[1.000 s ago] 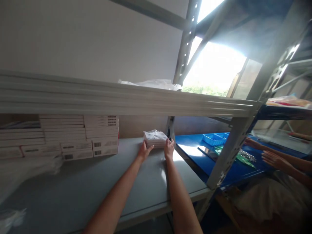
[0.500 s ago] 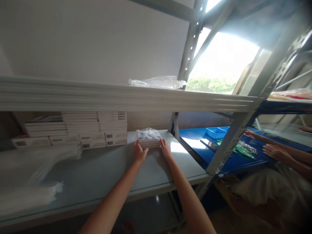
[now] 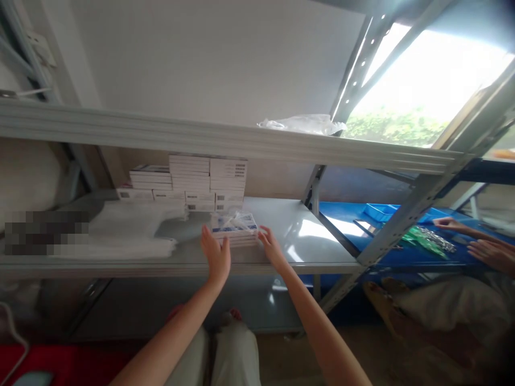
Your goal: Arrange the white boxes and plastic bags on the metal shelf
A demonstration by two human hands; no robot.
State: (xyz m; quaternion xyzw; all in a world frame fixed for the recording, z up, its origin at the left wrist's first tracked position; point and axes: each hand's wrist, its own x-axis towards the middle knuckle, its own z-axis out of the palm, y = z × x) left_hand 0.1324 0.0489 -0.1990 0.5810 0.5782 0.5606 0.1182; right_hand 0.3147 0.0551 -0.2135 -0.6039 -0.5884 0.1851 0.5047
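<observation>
A short stack of flat white boxes is between my two hands over the grey shelf, with a crumpled clear plastic bag on top. The top box shows a blue print. My left hand presses against the stack's left side, its thumb at the front. At the right side my right hand has its fingertips against the box edges. Whether the stack rests on the shelf or is slightly raised, I cannot tell. Behind it stands a larger pile of similar white boxes.
White plastic bags lie on the shelf at left. A beam crosses above, bearing another clear bag. Past a metal post, a co-worker's hands are near green packets and a blue tray.
The view has turned left and tipped down. The stack between my hands has come leftward and nearer the shelf's front edge, in front of the larger pile.
</observation>
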